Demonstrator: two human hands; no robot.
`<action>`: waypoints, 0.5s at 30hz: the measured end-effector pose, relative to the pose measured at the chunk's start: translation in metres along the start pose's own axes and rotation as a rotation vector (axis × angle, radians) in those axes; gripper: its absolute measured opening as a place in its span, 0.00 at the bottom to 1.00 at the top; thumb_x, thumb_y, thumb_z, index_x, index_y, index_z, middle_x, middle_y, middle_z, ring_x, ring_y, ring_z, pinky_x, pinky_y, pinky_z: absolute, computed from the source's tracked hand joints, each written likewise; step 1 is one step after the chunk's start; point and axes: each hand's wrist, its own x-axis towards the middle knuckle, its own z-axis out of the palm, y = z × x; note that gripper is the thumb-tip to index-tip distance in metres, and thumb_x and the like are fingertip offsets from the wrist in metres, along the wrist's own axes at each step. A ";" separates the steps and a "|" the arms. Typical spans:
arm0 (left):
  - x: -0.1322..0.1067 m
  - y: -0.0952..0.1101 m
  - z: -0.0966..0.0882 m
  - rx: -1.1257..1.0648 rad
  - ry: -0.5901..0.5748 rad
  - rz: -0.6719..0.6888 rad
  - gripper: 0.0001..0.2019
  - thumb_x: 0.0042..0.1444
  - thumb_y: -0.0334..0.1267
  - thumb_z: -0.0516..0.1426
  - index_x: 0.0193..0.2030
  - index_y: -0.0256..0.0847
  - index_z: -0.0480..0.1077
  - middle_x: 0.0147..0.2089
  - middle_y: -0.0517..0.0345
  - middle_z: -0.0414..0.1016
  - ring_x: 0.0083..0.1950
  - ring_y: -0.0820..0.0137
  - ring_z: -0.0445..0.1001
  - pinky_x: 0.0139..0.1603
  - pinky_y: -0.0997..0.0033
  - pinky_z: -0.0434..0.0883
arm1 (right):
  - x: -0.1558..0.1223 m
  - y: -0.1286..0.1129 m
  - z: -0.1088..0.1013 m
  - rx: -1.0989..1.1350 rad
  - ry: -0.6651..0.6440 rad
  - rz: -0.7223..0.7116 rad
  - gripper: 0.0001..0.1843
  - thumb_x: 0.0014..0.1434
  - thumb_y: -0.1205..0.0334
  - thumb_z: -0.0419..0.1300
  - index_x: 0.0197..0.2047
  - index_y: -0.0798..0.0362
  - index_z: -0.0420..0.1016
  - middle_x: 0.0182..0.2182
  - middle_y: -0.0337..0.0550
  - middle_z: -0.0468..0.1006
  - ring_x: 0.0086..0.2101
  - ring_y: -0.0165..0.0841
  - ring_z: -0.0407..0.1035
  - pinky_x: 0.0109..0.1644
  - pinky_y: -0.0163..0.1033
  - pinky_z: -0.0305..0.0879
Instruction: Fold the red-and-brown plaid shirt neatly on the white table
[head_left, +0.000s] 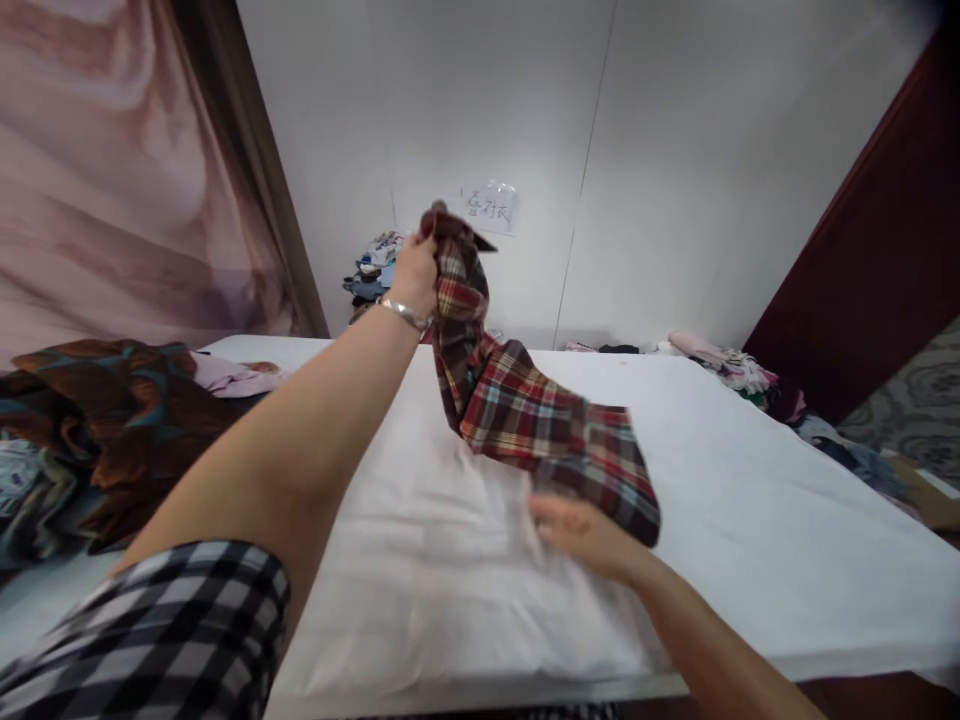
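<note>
My left hand point(415, 275) is raised out in front of me, closed around the top of a red and brown plaid shirt point(536, 415) near its collar. From there the shirt hangs down, and its lower part trails to the right over the white tablecloth point(720, 500). My right hand point(577, 535) is low over the cloth, close to the shirt's bottom edge. Motion smears its fingers, so I cannot tell whether they touch the shirt or the cloth. Wrinkles run through the tablecloth beneath both hands.
A brown and teal garment heap point(150, 420) lies at the left. Folded clothes point(367, 275) are stacked behind my left hand, against the wall. More clothes point(720, 365) line the table's right edge. A handwritten sign point(491, 205) hangs on the wall.
</note>
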 end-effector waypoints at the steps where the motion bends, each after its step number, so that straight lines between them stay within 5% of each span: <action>1: 0.009 0.017 0.005 -0.102 -0.013 0.028 0.09 0.64 0.37 0.51 0.50 0.43 0.65 0.41 0.62 0.77 0.44 0.72 0.76 0.47 0.67 0.74 | -0.005 0.000 0.007 -0.052 -0.175 0.043 0.15 0.46 0.53 0.69 0.38 0.48 0.83 0.38 0.43 0.83 0.43 0.44 0.76 0.50 0.50 0.71; 3: 0.011 0.042 0.018 -0.257 -0.088 0.045 0.09 0.63 0.32 0.50 0.49 0.43 0.66 0.36 0.66 0.78 0.43 0.73 0.76 0.49 0.66 0.73 | -0.011 -0.006 0.012 -0.126 -0.367 0.044 0.13 0.54 0.54 0.65 0.41 0.48 0.83 0.39 0.42 0.83 0.43 0.41 0.76 0.52 0.48 0.70; 4: 0.004 0.049 0.025 -0.304 -0.154 0.038 0.10 0.64 0.29 0.48 0.49 0.42 0.66 0.34 0.66 0.78 0.43 0.74 0.76 0.51 0.66 0.73 | -0.010 -0.011 0.009 -0.118 -0.328 -0.004 0.14 0.57 0.53 0.63 0.43 0.48 0.82 0.40 0.43 0.83 0.44 0.39 0.75 0.52 0.47 0.69; 9: -0.067 0.040 0.056 -0.470 -0.470 -0.147 0.10 0.63 0.33 0.49 0.43 0.34 0.70 0.37 0.55 0.80 0.43 0.66 0.79 0.50 0.61 0.74 | 0.034 -0.048 -0.042 0.091 0.417 -0.298 0.30 0.52 0.50 0.66 0.58 0.47 0.71 0.53 0.49 0.76 0.52 0.42 0.70 0.48 0.47 0.71; 15: -0.133 0.007 0.073 -0.614 -0.608 -0.416 0.06 0.57 0.31 0.54 0.38 0.35 0.72 0.33 0.53 0.80 0.38 0.67 0.79 0.48 0.63 0.75 | 0.098 -0.046 -0.093 0.036 0.581 -0.424 0.50 0.43 0.52 0.71 0.67 0.44 0.57 0.60 0.44 0.70 0.59 0.39 0.62 0.62 0.47 0.60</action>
